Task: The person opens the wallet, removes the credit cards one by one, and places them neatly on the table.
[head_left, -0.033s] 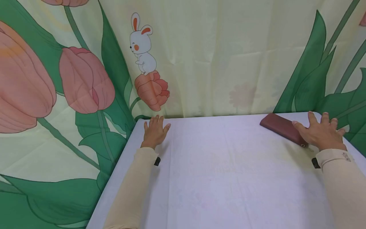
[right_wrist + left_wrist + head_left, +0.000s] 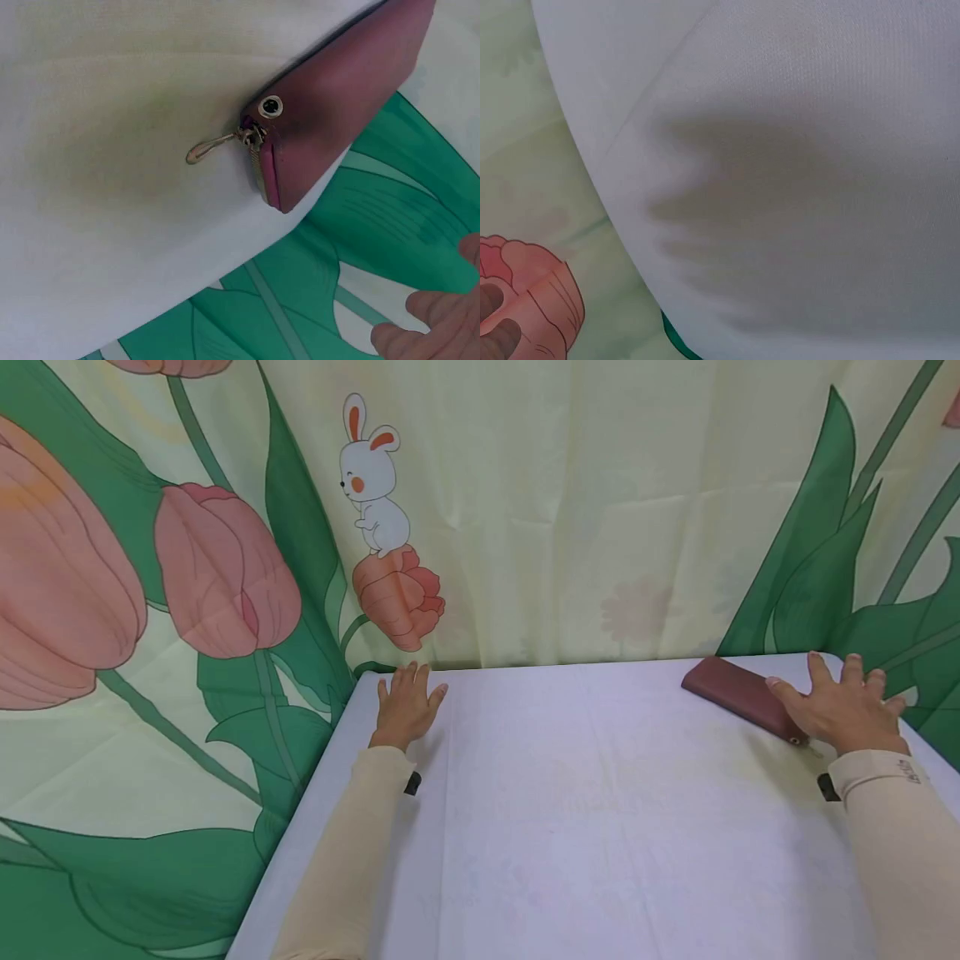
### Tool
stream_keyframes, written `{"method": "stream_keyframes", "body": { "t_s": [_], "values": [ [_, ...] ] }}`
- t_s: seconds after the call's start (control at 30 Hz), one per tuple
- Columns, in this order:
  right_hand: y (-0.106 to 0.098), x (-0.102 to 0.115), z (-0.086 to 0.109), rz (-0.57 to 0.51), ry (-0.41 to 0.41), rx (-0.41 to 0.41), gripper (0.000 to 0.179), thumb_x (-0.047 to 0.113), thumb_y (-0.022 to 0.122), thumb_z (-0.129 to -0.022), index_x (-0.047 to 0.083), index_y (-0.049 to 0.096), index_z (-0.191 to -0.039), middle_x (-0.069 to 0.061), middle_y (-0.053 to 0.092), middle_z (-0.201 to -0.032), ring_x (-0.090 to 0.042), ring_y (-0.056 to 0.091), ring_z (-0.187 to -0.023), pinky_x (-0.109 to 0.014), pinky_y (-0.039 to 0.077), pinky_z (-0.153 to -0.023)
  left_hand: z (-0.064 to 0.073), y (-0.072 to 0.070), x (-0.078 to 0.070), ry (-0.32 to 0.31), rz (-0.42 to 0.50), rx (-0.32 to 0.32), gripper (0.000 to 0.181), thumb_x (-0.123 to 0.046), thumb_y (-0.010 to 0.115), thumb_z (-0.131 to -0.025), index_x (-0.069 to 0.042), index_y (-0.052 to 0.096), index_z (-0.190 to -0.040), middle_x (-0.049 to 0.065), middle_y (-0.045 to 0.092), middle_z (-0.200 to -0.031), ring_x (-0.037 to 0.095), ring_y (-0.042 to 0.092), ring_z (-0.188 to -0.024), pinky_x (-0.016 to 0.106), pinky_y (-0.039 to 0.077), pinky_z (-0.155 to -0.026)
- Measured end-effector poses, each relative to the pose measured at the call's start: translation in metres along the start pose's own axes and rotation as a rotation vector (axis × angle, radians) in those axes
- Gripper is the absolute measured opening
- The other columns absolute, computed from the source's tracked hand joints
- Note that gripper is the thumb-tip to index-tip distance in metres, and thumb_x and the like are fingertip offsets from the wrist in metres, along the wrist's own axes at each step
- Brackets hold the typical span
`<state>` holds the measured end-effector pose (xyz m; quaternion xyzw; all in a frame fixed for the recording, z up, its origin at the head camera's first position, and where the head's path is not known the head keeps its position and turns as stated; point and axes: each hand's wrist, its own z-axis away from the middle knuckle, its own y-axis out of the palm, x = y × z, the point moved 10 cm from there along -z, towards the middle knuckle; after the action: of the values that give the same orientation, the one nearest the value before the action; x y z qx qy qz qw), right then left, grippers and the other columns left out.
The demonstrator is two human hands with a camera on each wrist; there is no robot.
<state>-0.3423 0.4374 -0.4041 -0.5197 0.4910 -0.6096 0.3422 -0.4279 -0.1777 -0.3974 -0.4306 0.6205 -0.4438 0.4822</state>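
Note:
A dark red zip wallet (image 2: 742,697) lies at the far right of the white table, slanting toward the right hand. In the right wrist view the wallet (image 2: 330,105) shows a metal eyelet and a zip pull (image 2: 210,148) resting on the cloth. My right hand (image 2: 855,706) hovers with spread fingers at the wallet's near end, its thumb overlapping the wallet in the head view. Over the table's far left corner, my left hand (image 2: 407,706) has its fingers extended and holds nothing. Its shadow falls on the cloth in the left wrist view, where fingertips (image 2: 499,339) show at the lower left.
A white cloth covers the table (image 2: 570,810). Behind it hangs a curtain (image 2: 540,510) printed with tulips, leaves and a rabbit. The table's back edge runs just beyond both hands. Each wrist carries a small black device below its beige sleeve (image 2: 345,843).

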Motion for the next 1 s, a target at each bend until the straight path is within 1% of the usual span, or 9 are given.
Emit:
{"method": "stream_keyframes", "body": {
  "t_s": [0.3, 0.67, 0.8, 1.0],
  "values": [
    [-0.001, 0.009, -0.001, 0.001, -0.032, -0.023, 0.105, 0.077, 0.026, -0.099, -0.003, -0.002, -0.162, -0.054, -0.009, -0.152, -0.08, -0.004, -0.137, -0.091, 0.009, -0.101, -0.003, -0.001, 0.0, 0.006, -0.013, 0.004, 0.072, -0.055, 0.033, -0.11, -0.007, 0.029, -0.163, 0.019, 0.026, -0.169, 0.04, 0.015, -0.158, 0.068, 0.006, -0.123],
    [-0.002, 0.011, -0.005, 0.003, -0.034, -0.037, 0.106, 0.077, 0.027, -0.098, -0.004, 0.001, -0.161, -0.054, -0.008, -0.152, -0.081, -0.002, -0.136, -0.092, 0.009, -0.101, -0.004, 0.0, 0.002, -0.001, -0.009, 0.0, 0.072, -0.054, 0.035, -0.11, -0.006, 0.029, -0.163, 0.019, 0.025, -0.169, 0.04, 0.014, -0.158, 0.068, 0.004, -0.123],
    [0.002, 0.012, -0.009, -0.008, -0.045, -0.019, 0.107, 0.078, 0.028, -0.098, -0.002, -0.001, -0.162, -0.054, -0.009, -0.152, -0.081, -0.004, -0.136, -0.091, 0.01, -0.101, -0.004, 0.001, 0.003, 0.0, -0.003, -0.005, 0.072, -0.055, 0.035, -0.11, -0.006, 0.03, -0.163, 0.02, 0.026, -0.169, 0.041, 0.014, -0.158, 0.069, 0.004, -0.123],
    [0.011, 0.013, -0.012, -0.027, -0.073, 0.016, 0.106, 0.077, 0.028, -0.098, -0.002, -0.004, -0.161, -0.054, -0.012, -0.151, -0.08, -0.008, -0.136, -0.091, 0.006, -0.101, -0.002, 0.006, 0.003, -0.004, 0.016, 0.007, 0.071, -0.055, 0.035, -0.11, -0.007, 0.031, -0.163, 0.02, 0.026, -0.169, 0.041, 0.014, -0.158, 0.069, 0.004, -0.123]
  ]
}}
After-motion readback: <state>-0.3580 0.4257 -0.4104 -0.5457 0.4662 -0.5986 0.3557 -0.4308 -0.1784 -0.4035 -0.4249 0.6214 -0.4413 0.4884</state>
